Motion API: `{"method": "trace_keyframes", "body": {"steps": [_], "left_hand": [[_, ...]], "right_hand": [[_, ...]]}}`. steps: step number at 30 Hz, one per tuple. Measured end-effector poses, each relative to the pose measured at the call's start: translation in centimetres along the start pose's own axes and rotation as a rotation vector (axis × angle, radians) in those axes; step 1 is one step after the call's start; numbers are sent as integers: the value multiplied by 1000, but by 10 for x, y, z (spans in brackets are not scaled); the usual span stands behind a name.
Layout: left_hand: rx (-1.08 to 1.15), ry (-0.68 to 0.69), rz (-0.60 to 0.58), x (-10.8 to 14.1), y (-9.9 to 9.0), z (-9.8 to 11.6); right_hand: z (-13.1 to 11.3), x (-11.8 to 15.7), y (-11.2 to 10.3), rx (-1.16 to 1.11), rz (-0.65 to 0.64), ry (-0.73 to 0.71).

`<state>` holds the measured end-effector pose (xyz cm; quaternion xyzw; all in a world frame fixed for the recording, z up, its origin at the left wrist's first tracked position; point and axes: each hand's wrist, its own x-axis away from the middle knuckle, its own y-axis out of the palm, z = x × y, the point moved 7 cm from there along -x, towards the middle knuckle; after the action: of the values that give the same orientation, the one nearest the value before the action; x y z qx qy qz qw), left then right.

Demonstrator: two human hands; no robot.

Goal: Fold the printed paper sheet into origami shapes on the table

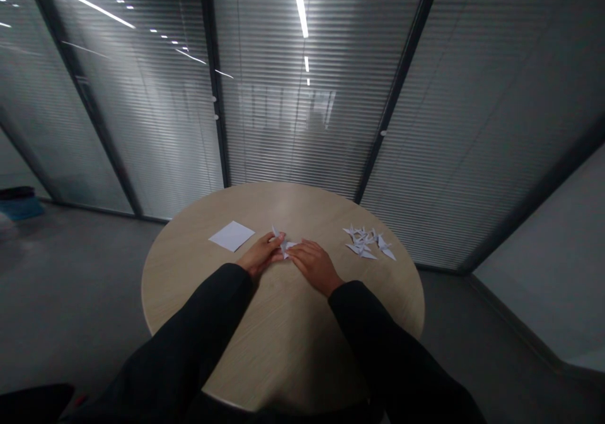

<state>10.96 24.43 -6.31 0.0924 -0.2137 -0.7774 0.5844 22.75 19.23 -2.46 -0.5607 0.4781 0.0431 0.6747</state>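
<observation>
Over the middle of the round table, a small piece of folded white paper is between my two hands. It has thin pointed parts like a paper crane, and one point sticks up on the left. My left hand is closed, pinching its left side between thumb and fingers. From the right, my right hand has its fingers together on the paper's other side; its thumb is mostly hidden. White paper cranes, several in a loose pile, lie to the right of my right hand. A stack of white square paper lies left of my hands.
The round light-wood table stands close to a glass partition with blinds and dark frames. A bin with a blue lining is on the grey floor at the far left. A pale wall rises on the right.
</observation>
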Motion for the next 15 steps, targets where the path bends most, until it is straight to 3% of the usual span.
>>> {"method": "trace_keyframes", "body": {"steps": [8,15], "left_hand": [[-10,-17,-48,7,5,5],[-55,7,-71,8,7,7]], "right_hand": [[9,0,-7,-290,68,230],[21,3,-8,-431,145,325]]}}
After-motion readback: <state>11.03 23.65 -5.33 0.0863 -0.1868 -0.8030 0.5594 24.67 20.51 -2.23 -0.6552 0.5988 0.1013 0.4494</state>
